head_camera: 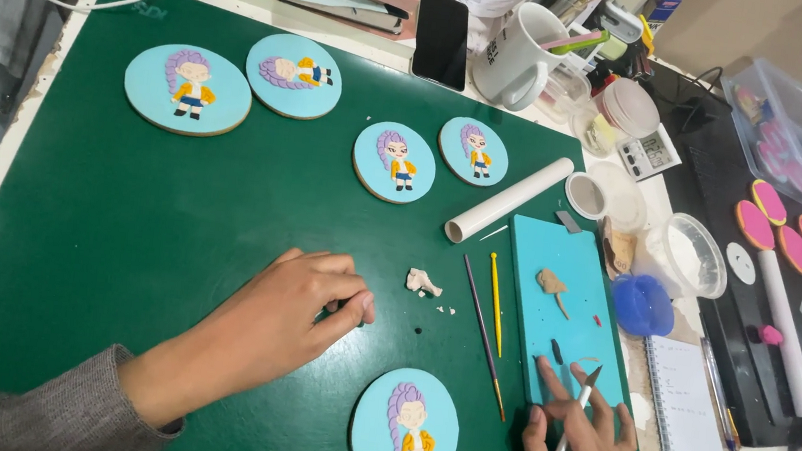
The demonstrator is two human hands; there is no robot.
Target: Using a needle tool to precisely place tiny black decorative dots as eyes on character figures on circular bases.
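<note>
A: Item nearest me?

B: Round light-blue clay plaque with a purple-haired figure in a yellow jacket (404,434), flat on the dark green cutting mat (170,219), between my two hands.

A: Right hand?

B: My right hand (578,437) is closed around a thin silver-handled modelling tool (566,441), its tip resting on the light-blue rectangular clay slab (563,305). A small tan clay scrap (553,282) lies further up that slab.

A: Left hand?

B: My left hand (296,309) rests on the mat, fingers curled, thumb pressed to forefinger. Whether a bit of clay is pinched there I cannot tell.

A: Loose stock?

B: One small beige clay piece (423,281) with crumbs, just right of my left hand. A yellow stick tool (496,302) and a dark brush (483,331) lie between it and the slab.

A: Handling?

B: I judge the beige piece light, soft and easily dented; take it gently by its edges. The tool is stiff and light; I hold it mid-shaft.

A: Remainder?

B: Four more figure plaques (394,161) and a white rolling tube (508,199) further back.
</note>
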